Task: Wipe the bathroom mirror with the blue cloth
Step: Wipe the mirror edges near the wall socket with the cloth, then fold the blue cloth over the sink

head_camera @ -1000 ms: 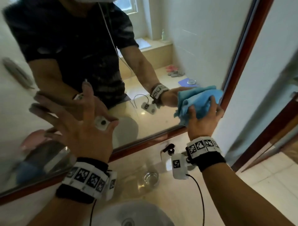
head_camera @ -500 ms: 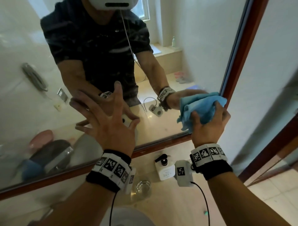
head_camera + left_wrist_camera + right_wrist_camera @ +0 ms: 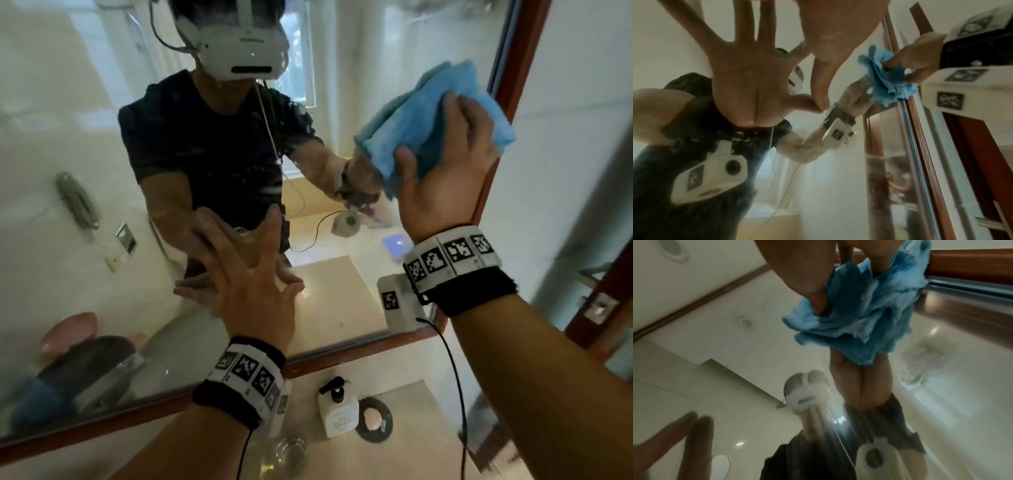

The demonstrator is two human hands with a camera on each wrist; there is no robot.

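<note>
The blue cloth is bunched in soft folds, pressed against the glass near the right edge; the mirror is upright, red-brown framed, faintly smeared.

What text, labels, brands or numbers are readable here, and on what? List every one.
No words or numbers can be read.
Soap bottle: small print on the front, too small and blurred to read.
Left wristband: black-and-white coded squares only, no letters.
Right wristband: coded squares only.
Right wrist camera box: one coded square, no letters.
</note>
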